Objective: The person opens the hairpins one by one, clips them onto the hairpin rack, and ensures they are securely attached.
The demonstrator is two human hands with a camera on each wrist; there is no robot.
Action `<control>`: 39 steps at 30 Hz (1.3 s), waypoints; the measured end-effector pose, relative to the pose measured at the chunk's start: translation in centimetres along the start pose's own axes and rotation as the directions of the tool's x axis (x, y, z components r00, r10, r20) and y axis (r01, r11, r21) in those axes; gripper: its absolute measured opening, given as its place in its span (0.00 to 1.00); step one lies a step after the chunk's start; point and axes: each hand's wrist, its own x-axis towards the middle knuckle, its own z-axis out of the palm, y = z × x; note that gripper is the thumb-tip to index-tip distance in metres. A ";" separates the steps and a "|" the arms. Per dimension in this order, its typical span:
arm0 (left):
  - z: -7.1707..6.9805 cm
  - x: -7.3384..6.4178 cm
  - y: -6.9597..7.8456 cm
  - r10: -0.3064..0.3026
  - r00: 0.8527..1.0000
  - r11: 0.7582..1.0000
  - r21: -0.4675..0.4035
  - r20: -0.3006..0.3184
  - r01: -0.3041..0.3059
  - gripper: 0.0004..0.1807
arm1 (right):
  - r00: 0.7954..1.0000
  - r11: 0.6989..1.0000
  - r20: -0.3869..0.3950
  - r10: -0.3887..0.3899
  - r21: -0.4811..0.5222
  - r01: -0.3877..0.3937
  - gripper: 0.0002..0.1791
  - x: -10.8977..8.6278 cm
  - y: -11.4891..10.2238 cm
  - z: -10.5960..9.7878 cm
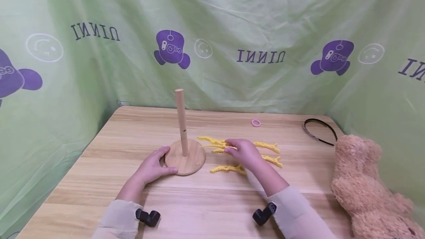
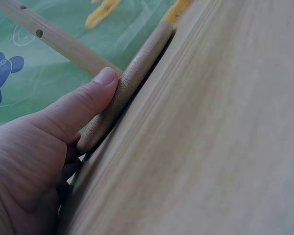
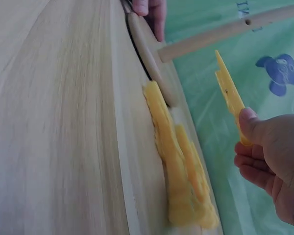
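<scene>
A round wooden base (image 1: pixel 195 160) with an upright pole (image 1: pixel 180 117) stands on the table; small holes show low in the pole. My left hand (image 1: pixel 152 167) grips the base's left rim, its thumb (image 2: pixel 95 93) on the top edge. My right hand (image 1: pixel 247 154) pinches a slender yellow branch-like piece (image 3: pixel 229 93) between thumb and fingers, its tapered tip pointing towards the stand. Below and around that hand, several similar yellow pieces (image 1: pixel 271 160) lie on the table. Part of them is hidden by my right hand.
A pink ring (image 1: pixel 256 123) lies at the back of the table (image 1: pixel 186 209). To the right are a black headband (image 1: pixel 312 135) and a fluffy brown teddy bear (image 1: pixel 358 180). Green printed cloth (image 1: pixel 216 84) hangs behind and on both sides.
</scene>
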 end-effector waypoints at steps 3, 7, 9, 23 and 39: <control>0.0 0.0 0.0 0.011 1.000 1.000 0.009 -0.003 -0.011 0.54 | 1.000 0.999 -0.005 -0.026 -0.027 0.026 0.18 1.1 -1.0 1.1; 0.0 0.0 -0.1 0.011 1.000 1.000 0.017 -0.004 -0.011 0.54 | 0.998 0.997 0.022 -0.054 -0.051 0.055 0.18 2.4 -2.5 2.4; 0.0 -0.1 -0.1 0.003 1.000 1.000 0.015 -0.008 -0.003 0.53 | 0.997 0.996 0.038 -0.073 -0.055 0.075 0.17 3.1 -3.2 3.0; 0.0 0.0 0.0 0.013 1.000 1.000 0.019 -0.006 -0.013 0.53 | 0.987 0.988 0.097 -0.125 -0.082 0.133 0.17 4.3 -5.4 4.3; -0.1 -0.1 0.2 0.013 1.000 1.000 0.015 -0.006 -0.013 0.53 | 0.983 0.993 0.144 -0.115 0.041 0.110 0.28 3.5 -5.3 3.8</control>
